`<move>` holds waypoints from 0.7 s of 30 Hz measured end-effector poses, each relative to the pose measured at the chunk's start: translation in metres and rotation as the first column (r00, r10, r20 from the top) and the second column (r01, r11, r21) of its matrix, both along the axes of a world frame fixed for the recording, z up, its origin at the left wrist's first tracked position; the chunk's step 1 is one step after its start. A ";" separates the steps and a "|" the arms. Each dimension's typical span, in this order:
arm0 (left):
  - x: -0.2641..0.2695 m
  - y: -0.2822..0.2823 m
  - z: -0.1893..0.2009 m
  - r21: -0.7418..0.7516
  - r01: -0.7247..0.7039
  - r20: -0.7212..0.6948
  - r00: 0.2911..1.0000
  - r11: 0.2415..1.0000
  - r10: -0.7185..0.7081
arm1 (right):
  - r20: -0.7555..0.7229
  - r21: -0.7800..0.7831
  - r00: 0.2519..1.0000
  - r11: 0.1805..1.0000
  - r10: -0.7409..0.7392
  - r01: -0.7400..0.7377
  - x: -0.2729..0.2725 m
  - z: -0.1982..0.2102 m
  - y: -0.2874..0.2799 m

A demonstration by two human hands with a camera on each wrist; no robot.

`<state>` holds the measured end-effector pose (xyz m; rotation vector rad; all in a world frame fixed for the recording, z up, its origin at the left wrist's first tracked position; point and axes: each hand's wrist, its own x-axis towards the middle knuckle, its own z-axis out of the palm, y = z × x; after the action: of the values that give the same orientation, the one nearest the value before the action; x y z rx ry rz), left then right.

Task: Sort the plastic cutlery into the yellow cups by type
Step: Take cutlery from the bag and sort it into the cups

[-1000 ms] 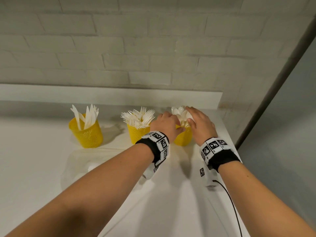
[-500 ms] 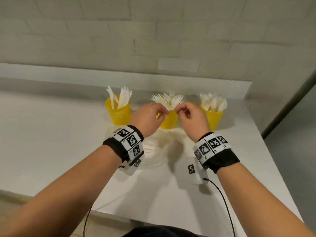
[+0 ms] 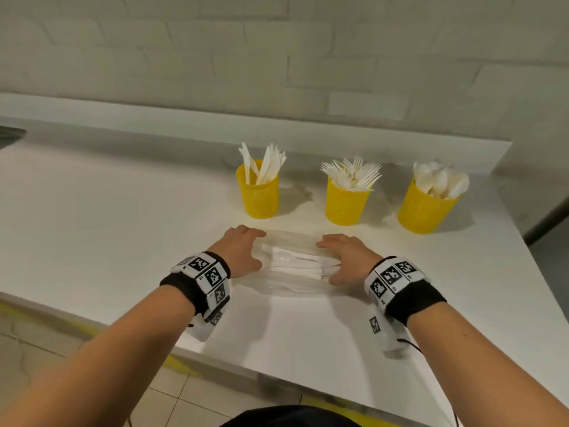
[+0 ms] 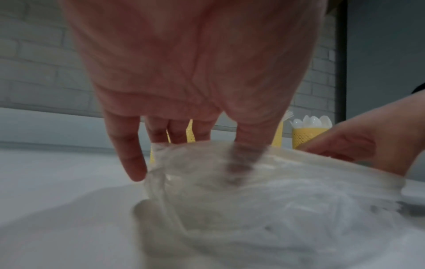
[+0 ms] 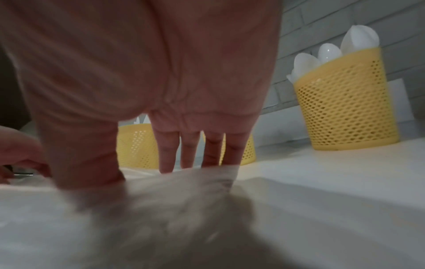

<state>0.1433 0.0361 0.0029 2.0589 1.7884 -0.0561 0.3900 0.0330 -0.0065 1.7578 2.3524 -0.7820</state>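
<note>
Plastic cutlery [image 3: 300,262], white and loose, is lying in a clear plastic bag [image 3: 295,282] at the centre of the head view, on the white counter [image 3: 92,229]. The bag is being framed by both hands, which half a second ago were being held up at the middle cup and are now being lowered to the counter: the left hand [image 3: 243,252] is being set against the bag's left end, the right hand [image 3: 346,257] against its right end, fingers spread and only loosely bent; whether the film is being pinched cannot be told. Beyond, along the upper middle, knives are standing in the left yellow cup [image 3: 261,192], forks in the middle cup [image 3: 346,202], spoons in the right cup [image 3: 426,206]. A further batch is probably being fetched for sorting.
</note>
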 end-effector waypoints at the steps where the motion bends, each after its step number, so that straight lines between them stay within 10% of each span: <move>1: -0.001 -0.001 -0.001 0.007 -0.003 0.008 1.000 1.000 0.003 | 0.027 -0.030 1.000 1.000 -0.003 0.004 -0.001 0.001 0.000; 8: -0.010 -0.019 -0.003 0.090 -0.182 0.035 0.983 0.979 0.179 | -0.158 0.195 0.987 0.980 -0.011 0.042 -0.036 0.015 -0.009; 14: -0.010 -0.023 -0.006 -0.100 -0.169 0.276 0.942 0.981 0.190 | 0.185 0.039 0.982 0.998 0.049 -0.057 -0.070 0.002 -0.012; 21: -0.004 -0.030 -0.011 -0.123 -0.110 0.478 0.865 0.986 0.156 | 0.158 0.136 0.987 0.991 -0.006 -0.016 -0.080 -0.005 -0.013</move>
<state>0.1394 0.0060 -0.0085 1.6835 1.5660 0.3822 0.3103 0.0204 -0.0116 1.7913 2.3531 -0.4708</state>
